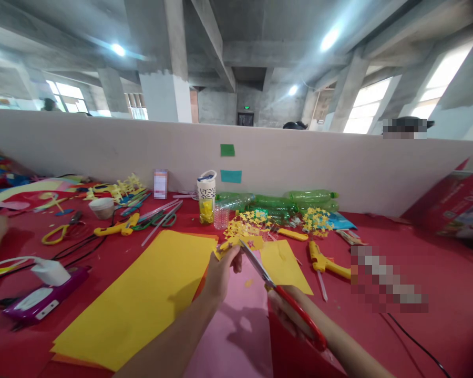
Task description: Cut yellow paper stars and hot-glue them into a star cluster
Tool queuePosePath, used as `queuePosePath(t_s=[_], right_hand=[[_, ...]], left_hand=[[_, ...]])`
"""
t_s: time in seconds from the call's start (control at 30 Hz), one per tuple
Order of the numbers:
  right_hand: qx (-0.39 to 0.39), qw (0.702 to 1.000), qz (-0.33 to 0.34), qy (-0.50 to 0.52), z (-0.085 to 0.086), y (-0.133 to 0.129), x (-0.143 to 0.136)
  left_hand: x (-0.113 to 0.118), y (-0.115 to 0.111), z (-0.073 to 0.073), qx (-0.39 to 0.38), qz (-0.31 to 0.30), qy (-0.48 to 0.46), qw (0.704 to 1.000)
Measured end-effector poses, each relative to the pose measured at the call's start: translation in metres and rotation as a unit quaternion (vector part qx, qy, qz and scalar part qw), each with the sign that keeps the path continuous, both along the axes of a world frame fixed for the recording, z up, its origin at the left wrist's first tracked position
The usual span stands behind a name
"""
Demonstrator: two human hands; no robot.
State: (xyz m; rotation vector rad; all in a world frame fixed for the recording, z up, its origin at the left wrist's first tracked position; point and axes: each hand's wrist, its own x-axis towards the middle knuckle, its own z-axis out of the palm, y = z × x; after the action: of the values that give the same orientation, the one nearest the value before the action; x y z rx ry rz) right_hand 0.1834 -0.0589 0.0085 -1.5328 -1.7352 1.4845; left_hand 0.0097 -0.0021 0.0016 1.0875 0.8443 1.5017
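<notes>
My left hand (220,270) pinches a small piece of yellow paper (222,247) near the middle of the table. My right hand (286,310) is closed around a pair of scissors (295,306) with long red handles. Their blades point up and left, with the tips close to my left fingers and the yellow paper. Both hands are above a pink sheet (220,346). Large yellow sheets (142,294) lie to the left, and a smaller yellow sheet (289,268) to the right. Just beyond are a heap of yellow star cutouts (246,226) and a yellow-handled cutter (292,234).
Yellow glue guns lie left (120,226) and right (327,264). A purple power strip (45,296) with a charger sits at left. A white-and-yellow cup (207,197) and green plastic bottles (274,203) stand or lie before the white partition (102,152).
</notes>
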Motion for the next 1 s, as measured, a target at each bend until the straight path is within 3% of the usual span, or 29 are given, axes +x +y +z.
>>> queuePosePath(t_s=[0.37,0.6,0.7,0.8,1.0], right_hand=[[-0.003,1.000,-0.002,-0.005,-0.001,0.001,0.002],[0.025,1.000,0.008,0.010,-0.003,0.005,0.007],[0.027,1.000,0.008,0.014,-0.005,0.006,0.008],[0.030,0.999,0.000,0.018,-0.008,0.007,0.009],[0.026,0.999,0.003,0.020,-0.010,0.010,0.011]], left_hand=[[-0.002,0.001,0.000,0.002,-0.009,0.001,1.000],[-0.011,0.007,0.004,0.018,0.056,0.054,0.997],[-0.009,0.005,0.004,0.027,0.022,0.055,0.998],[-0.005,0.001,0.002,0.032,-0.011,0.034,0.999],[-0.008,0.001,0.001,0.005,0.017,-0.067,0.998]])
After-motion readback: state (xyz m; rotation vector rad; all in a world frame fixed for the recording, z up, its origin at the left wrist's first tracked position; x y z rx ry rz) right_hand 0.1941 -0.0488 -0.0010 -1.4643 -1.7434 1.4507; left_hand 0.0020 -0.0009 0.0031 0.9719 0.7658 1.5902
